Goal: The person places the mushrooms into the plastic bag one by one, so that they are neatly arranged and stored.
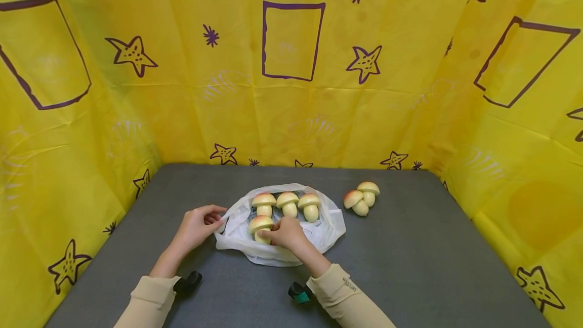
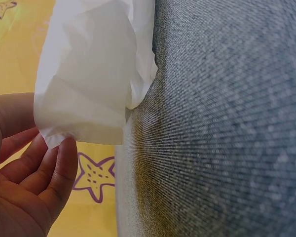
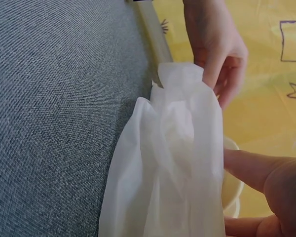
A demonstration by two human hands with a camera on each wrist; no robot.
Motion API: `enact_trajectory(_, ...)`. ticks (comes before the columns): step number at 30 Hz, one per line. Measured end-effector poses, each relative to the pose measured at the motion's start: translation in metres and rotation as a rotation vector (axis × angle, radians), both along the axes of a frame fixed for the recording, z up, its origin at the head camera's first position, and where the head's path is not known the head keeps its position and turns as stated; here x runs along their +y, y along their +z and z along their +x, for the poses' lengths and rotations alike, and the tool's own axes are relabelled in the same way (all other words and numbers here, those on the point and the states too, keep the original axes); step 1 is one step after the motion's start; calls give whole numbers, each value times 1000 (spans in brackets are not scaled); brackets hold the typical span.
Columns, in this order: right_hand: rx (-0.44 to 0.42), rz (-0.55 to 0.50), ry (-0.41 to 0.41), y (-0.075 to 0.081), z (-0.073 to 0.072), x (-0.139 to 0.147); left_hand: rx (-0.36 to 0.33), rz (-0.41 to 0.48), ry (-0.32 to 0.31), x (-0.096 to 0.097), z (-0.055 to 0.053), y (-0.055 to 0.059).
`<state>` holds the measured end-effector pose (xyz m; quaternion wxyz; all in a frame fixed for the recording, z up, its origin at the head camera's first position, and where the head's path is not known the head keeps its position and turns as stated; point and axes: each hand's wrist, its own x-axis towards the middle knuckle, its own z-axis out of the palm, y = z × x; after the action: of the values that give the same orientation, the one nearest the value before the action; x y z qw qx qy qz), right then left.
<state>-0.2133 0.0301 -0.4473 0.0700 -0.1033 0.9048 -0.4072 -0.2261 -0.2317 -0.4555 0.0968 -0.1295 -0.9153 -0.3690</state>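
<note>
Front mushroom [image 1: 259, 224]: inside the white bag [image 1: 266, 256] on the worktop [image 1: 410, 267], near the front edge. Right hand [image 1: 289, 233] has its grip on it, thumb along the stem. Left hand [image 1: 197, 224] pinches the bag's left edge, thumb and fingers on the plastic.

Handling, my judgement: keep that left pinch light but steady so the mouth stays wide; carry the right wrist above the front edge so it doesn't drag the plastic; ease the fingers off squarely, clear of the three mushrooms [image 1: 287, 200] in a row behind.

Orientation: cap points toward the back wall, leaning slightly left; stem points toward the person. Long axis, cap to stem, runs roughly front to back as seen from here. Whether it stands upright or lies tilted I can't say; the bag and fingers cover its base.
</note>
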Motion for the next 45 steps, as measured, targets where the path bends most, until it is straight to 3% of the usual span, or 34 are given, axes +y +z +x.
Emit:
enact_trajectory(16, -69, -8, 14, 12, 4, 13, -15, -6, -4, -1, -1, 1)
enact_trajectory(22, -98, -89, 52, 17, 1, 23, -5, -11, 10, -1, -2, 0)
enact_trajectory(32, 0, -107, 99, 29, -8, 52, -14, -25, 11, 0, -1, -1)
enact_trajectory(40, 80, -50, 7, 35, -20, 83, -19, -27, 18, -1, -2, -1)
enact_trajectory(45, 88, -54, -41, 37, -26, 101, -25, -25, 17, -1, -2, -1)
